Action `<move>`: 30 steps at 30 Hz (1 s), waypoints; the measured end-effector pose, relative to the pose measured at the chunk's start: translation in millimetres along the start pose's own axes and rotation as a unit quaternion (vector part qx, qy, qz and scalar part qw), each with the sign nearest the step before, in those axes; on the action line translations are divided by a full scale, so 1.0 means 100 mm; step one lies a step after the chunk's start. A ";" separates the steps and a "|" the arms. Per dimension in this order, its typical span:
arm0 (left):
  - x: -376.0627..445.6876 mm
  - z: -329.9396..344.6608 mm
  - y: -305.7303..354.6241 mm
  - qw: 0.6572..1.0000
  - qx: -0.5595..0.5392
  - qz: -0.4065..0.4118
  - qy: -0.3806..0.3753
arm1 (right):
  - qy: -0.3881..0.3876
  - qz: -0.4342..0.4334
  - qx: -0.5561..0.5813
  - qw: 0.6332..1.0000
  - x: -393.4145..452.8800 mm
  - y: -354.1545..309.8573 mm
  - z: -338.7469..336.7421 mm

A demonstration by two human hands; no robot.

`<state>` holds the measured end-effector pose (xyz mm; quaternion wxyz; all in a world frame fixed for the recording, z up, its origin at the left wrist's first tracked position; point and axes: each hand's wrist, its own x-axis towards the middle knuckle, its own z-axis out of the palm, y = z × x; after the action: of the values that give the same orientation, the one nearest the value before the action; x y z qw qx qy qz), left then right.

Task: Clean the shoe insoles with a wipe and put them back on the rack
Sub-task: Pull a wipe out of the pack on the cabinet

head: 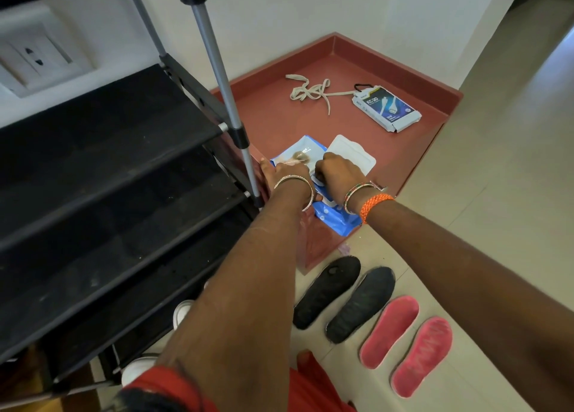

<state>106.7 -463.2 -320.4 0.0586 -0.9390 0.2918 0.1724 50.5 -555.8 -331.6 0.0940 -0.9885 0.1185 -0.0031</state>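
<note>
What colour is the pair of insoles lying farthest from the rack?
Pink-red, the two insoles at the right end of the row on the floor; only the head view shows them.

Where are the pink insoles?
The pink insoles lie side by side on the pale floor, lower right of the head view, just right of the black insoles.

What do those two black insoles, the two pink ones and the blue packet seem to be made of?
The two black insoles look like matte fabric over foam, going by their dull, creased surface. The two pink insoles seem to be foam or rubber with a worn, textured top. The blue wipe packet looks like thin glossy plastic film, since it shines and crinkles.
</note>
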 end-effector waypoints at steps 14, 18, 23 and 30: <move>-0.04 -0.05 0.04 0.999 -0.023 -0.021 -0.013 | -0.027 0.021 0.044 0.998 0.01 0.02 0.08; -0.04 -0.05 0.06 0.999 -0.025 -0.030 0.005 | -0.020 0.015 0.086 0.996 0.03 0.06 0.08; -0.03 0.00 0.06 0.999 -0.031 -0.032 0.026 | 0.019 0.025 0.185 0.982 -0.01 0.11 -0.02; 0.20 0.15 0.04 0.999 -0.028 -0.011 0.024 | 0.054 0.177 0.539 0.822 -0.04 0.15 -0.28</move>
<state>115.8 -473.5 -342.1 0.0271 -0.9472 0.2780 0.1576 42.0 -574.0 -306.5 0.6040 -0.7407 0.2756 -0.1026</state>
